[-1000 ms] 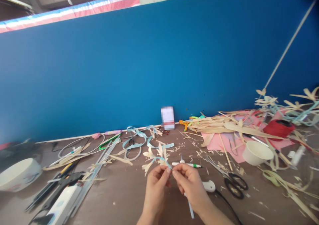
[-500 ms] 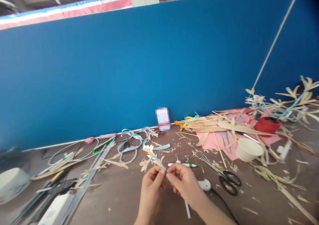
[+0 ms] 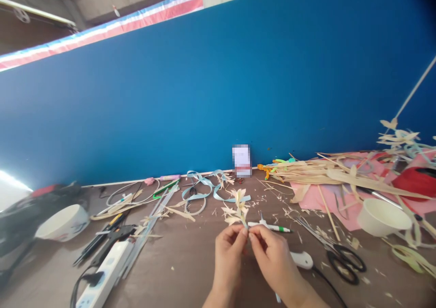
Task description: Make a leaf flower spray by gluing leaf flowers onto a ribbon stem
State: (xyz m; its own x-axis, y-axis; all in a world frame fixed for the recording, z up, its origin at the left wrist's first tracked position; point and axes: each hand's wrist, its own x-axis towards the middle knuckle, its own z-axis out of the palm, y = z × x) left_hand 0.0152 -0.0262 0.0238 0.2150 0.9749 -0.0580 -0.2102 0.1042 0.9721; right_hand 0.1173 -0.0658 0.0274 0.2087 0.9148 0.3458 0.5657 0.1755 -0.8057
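My left hand (image 3: 229,252) and my right hand (image 3: 272,256) meet low in the middle of the view, fingertips pinched together on the stem of a small straw flower (image 3: 236,208). The pale petals stand up just above my fingers. A light blue strip hangs down below my right hand. A green-tipped white pen (image 3: 270,227) lies on the brown table just beyond my right hand, and a white-handled tool (image 3: 302,260) with a black cable lies right beside my right wrist.
Black scissors (image 3: 344,261) and a white cup (image 3: 383,216) lie to the right, near straw strips on pink paper (image 3: 318,193) and a red spool (image 3: 417,181). Blue ribbon loops (image 3: 200,191) sit behind. At left are a white bowl (image 3: 61,223), a power strip (image 3: 102,278) and tools. A blue wall (image 3: 218,94) backs the table.
The view has swung to the left, so everything shifted right in the picture. The straw flower between my fingers has turned more upright; both hands keep their pinch.
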